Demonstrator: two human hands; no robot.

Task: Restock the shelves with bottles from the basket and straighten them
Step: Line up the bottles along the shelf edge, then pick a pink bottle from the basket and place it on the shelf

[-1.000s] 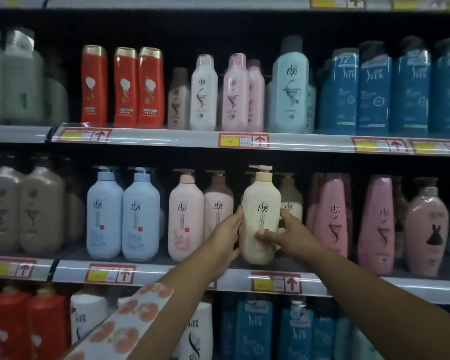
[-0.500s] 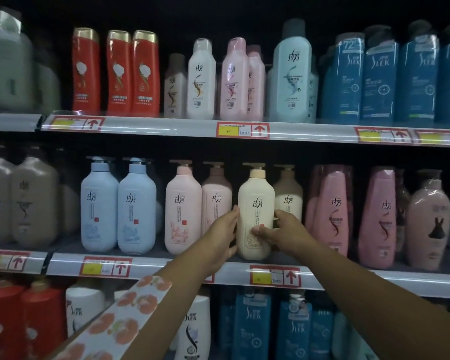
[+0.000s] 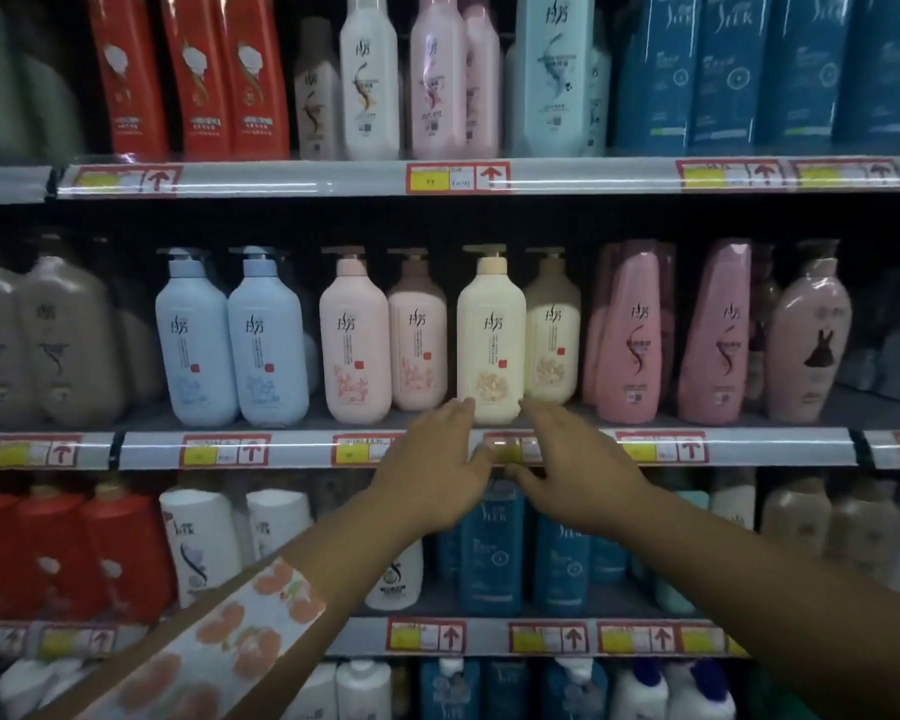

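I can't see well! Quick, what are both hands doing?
Left hand: open, holding nothing, fingertips by the cream bottle.
Right hand: open, holding nothing.

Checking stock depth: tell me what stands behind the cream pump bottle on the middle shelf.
Behind the cream pump bottle, slightly to its right, stands one tan-capped cream bottle. Anything directly behind is hidden by the front bottle and dark shelf.
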